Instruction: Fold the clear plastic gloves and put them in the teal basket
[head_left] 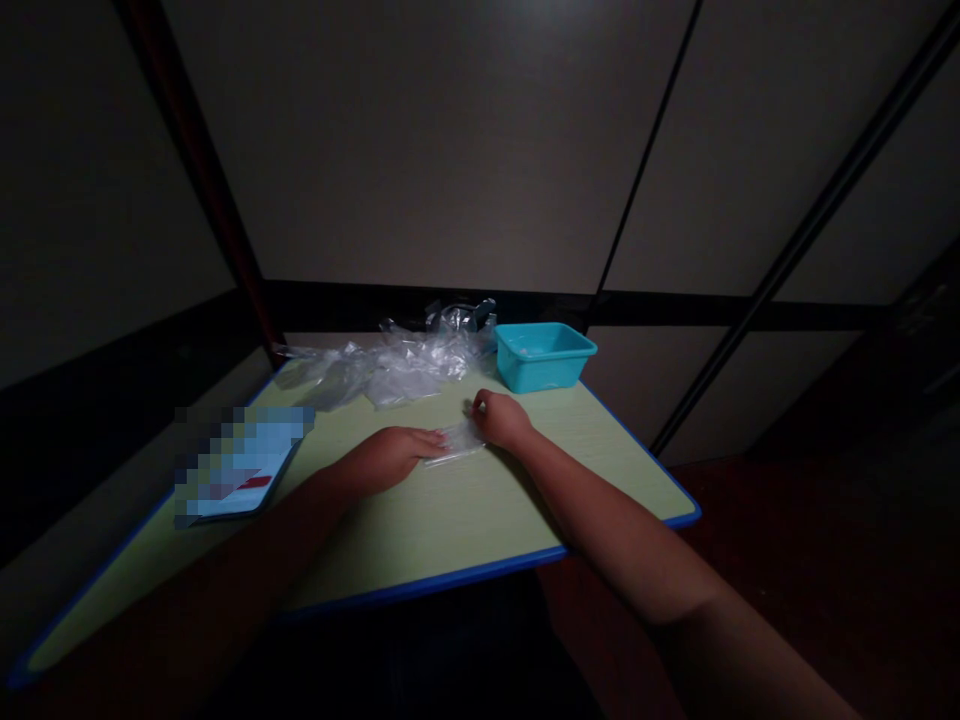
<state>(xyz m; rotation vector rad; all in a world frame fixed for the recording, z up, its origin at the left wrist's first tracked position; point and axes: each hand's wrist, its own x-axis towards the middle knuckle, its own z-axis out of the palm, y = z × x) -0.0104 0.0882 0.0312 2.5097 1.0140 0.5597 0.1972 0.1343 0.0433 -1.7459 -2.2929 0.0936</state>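
Note:
A small folded clear plastic bag (461, 440) lies low over the tabletop between my hands. My left hand (390, 455) holds its left end, with the thumb and straight fingers pressed together on the film. At the bag's upper right edge, my right hand (501, 418) is curled, thumb and forefinger pinched on the plastic. Its other fingers are partly hidden by the hand itself. Beyond my hands spreads a loose heap of crumpled clear plastic bags (409, 365).
A turquoise plastic basin (544, 372) stands at the back right of the pale green table (450, 530), which has a blue edge. On the left lies a flat device (244, 465) with a blurred screen. Wall panels (420, 150) rise right behind the table.

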